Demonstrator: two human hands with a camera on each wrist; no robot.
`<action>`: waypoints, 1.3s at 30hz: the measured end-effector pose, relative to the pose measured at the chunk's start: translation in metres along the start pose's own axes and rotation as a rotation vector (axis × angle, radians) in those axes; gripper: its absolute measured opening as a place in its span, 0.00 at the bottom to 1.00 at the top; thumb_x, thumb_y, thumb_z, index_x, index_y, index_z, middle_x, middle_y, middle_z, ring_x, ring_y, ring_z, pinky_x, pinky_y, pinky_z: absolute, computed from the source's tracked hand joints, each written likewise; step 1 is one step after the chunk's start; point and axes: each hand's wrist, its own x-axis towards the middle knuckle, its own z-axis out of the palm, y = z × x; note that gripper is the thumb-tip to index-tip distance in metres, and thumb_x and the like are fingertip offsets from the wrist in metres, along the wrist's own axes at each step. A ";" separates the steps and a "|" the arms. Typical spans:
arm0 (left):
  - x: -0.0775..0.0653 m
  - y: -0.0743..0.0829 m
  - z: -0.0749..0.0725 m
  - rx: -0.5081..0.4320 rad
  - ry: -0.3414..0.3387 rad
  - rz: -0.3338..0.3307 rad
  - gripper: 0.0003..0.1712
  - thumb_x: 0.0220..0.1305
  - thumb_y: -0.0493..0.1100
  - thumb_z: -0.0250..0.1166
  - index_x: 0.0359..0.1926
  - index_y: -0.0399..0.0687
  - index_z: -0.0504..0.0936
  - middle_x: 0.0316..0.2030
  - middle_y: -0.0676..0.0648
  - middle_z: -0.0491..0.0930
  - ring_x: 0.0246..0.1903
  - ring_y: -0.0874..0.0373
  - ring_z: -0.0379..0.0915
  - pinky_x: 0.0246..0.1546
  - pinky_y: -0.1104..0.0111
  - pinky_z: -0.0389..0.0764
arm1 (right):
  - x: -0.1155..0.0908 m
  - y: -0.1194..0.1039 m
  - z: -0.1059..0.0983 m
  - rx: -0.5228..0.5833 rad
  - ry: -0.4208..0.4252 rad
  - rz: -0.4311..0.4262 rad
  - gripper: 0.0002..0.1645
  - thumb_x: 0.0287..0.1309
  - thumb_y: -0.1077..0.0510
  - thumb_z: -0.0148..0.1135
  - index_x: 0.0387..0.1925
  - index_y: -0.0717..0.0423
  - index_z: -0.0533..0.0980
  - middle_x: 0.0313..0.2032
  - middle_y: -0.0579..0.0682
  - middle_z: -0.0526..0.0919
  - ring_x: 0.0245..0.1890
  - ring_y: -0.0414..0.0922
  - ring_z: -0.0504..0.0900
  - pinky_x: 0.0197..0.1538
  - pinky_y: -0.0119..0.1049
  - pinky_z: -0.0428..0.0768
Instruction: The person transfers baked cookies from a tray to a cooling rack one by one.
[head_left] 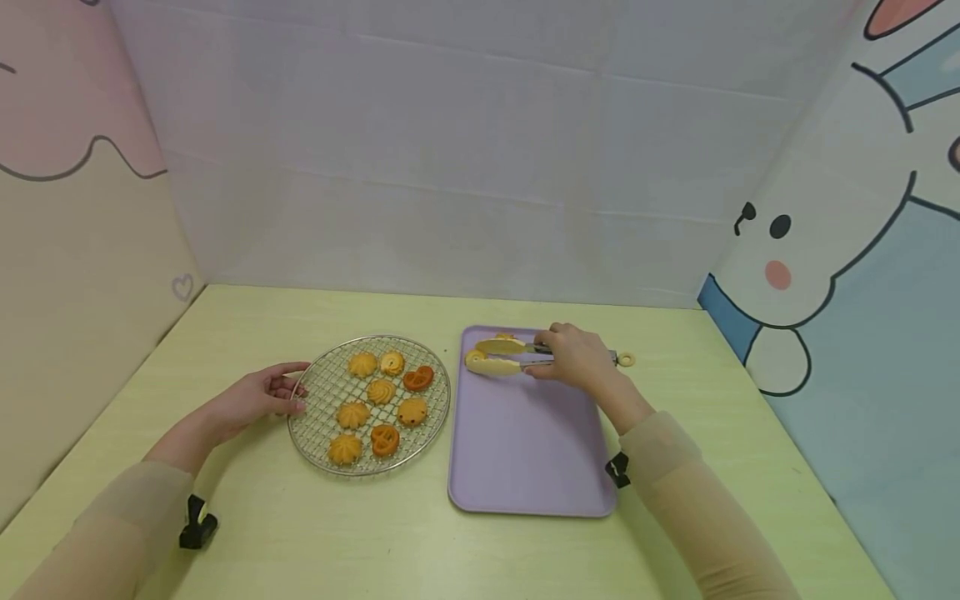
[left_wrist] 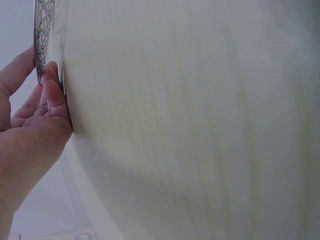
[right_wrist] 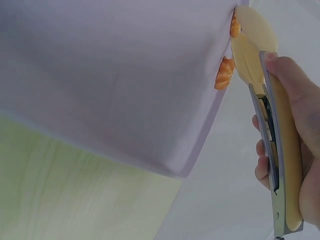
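Observation:
My left hand (head_left: 258,402) pinches the left rim of a round wire rack (head_left: 318,433). In the left wrist view, fingers (left_wrist: 55,100) lie at the underside of the rack's mesh (left_wrist: 44,30). Several cookies, such as a swirled cookie (head_left: 381,392) and a pretzel-shaped cookie (head_left: 418,378), lie on the rack. With my right hand (head_left: 576,357) I grip metal tongs with cream tips (head_left: 501,367) over the far-left corner of a lilac tray (head_left: 532,450). A cookie (head_left: 476,357) shows at the tips. Another cookie (right_wrist: 224,73) lies at the tray's edge in the right wrist view.
Rack and tray stand side by side on a pale yellow-green table (head_left: 405,542), a narrow gap between them. A white wall (head_left: 465,167) rises behind, with cartoon-printed panels (head_left: 862,250) at both sides. A small black device (head_left: 198,523) is worn on each wrist.

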 end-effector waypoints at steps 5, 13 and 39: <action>-0.002 0.003 0.001 -0.003 -0.005 0.014 0.48 0.59 0.40 0.66 0.72 0.36 0.48 0.47 0.44 0.71 0.42 0.61 0.69 0.36 0.71 0.74 | -0.001 0.001 -0.001 0.002 0.004 0.003 0.33 0.47 0.34 0.67 0.48 0.51 0.80 0.42 0.51 0.80 0.41 0.49 0.79 0.38 0.47 0.78; -0.003 0.002 0.001 0.002 0.002 -0.003 0.48 0.59 0.40 0.67 0.72 0.37 0.47 0.47 0.41 0.70 0.41 0.61 0.68 0.35 0.70 0.73 | -0.004 0.000 -0.007 0.019 0.027 -0.003 0.32 0.47 0.34 0.67 0.48 0.50 0.80 0.44 0.50 0.81 0.41 0.49 0.80 0.39 0.48 0.78; -0.002 -0.002 -0.001 0.021 0.008 0.006 0.48 0.58 0.41 0.67 0.72 0.39 0.48 0.48 0.40 0.70 0.40 0.61 0.68 0.32 0.70 0.71 | -0.011 -0.027 -0.037 0.056 0.177 -0.072 0.33 0.46 0.35 0.69 0.49 0.50 0.80 0.43 0.50 0.81 0.41 0.48 0.80 0.34 0.45 0.79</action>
